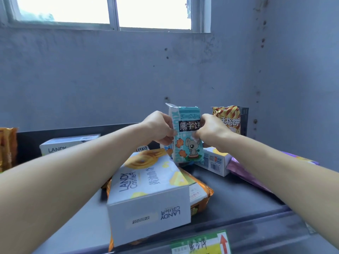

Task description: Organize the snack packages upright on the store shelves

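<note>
In the head view, we hold the teal snack bag upright between both hands. Our left hand curls round its left edge, and our right hand pinches its right edge. At six o'clock of the bag, a white Landy box lies flat on an orange packet on the grey shelf. A striped packet stands at two o'clock of the bag, and a purple packet lies at four o'clock.

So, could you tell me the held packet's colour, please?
The packet is teal and white; head view.
</note>
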`<state>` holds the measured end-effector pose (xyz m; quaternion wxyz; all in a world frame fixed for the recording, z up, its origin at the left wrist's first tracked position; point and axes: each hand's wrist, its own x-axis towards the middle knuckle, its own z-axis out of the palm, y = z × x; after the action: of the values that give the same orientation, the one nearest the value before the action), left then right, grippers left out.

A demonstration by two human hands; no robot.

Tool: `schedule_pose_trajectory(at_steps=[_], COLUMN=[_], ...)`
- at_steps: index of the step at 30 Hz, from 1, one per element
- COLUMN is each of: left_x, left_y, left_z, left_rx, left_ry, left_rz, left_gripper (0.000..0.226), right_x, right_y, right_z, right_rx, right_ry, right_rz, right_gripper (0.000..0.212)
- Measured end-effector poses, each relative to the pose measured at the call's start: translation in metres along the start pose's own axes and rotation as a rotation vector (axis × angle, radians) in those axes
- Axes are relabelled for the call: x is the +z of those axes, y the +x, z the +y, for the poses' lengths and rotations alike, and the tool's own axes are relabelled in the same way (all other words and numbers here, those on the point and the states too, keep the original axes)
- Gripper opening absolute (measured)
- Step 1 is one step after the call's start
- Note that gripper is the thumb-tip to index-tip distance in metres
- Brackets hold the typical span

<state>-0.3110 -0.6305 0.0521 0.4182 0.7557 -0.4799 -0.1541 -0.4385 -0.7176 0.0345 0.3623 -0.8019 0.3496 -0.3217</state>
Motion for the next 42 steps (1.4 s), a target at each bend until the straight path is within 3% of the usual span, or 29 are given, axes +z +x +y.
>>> schedule_pose_trajectory(at_steps=[4, 10, 16, 27, 32, 35, 38, 42], left_x=[0.004, 0.008, 0.002, -0.006, -0.008, -0.005, -0.004, -0.006], left_y=[0.004, 0.000, -0.006, -0.007, -0.008, -0.005, -0.003, 0.001], left_z=[0.002, -0.005, -0.011, -0.013, -0.014, -0.018, -0.018, -0.018], left_rx=[0.031, -0.065, -0.067, -0.169, -0.198, -0.148, -0.167, -0.184], left_ry=[-0.017, 0.053, 0.221, 0.368, 0.325, 0.326, 0.224, 0.126], left_rz=[-0.035, -0.161, -0.163, -0.218, -0.231, -0.130, -0.114, -0.087], left_gripper=[0.004, 0.013, 0.026, 0.016, 0.008, 0.020, 0.023, 0.043], right_x=[-0.007, 0.000, 0.014, 0.021, 0.022, 0.026, 0.025, 0.019], right_y=[0.003, -0.008, -0.017, -0.017, -0.012, -0.011, -0.009, -0.010], right_z=[0.004, 0.006, 0.002, 0.000, -0.003, 0.000, 0.002, 0.003], right_rx=[-0.012, 0.013, 0.072, 0.052, 0.014, 0.009, 0.061, 0.129], right_ry=[0.009, -0.135, -0.041, -0.059, -0.113, -0.161, -0.084, -0.014], right_rz=[0.045, 0.009, -0.076, -0.126, -0.110, -0.080, -0.118, -0.158], right_gripper=[0.031, 0.025, 0.022, 0.026, 0.023, 0.022, 0.022, 0.017])
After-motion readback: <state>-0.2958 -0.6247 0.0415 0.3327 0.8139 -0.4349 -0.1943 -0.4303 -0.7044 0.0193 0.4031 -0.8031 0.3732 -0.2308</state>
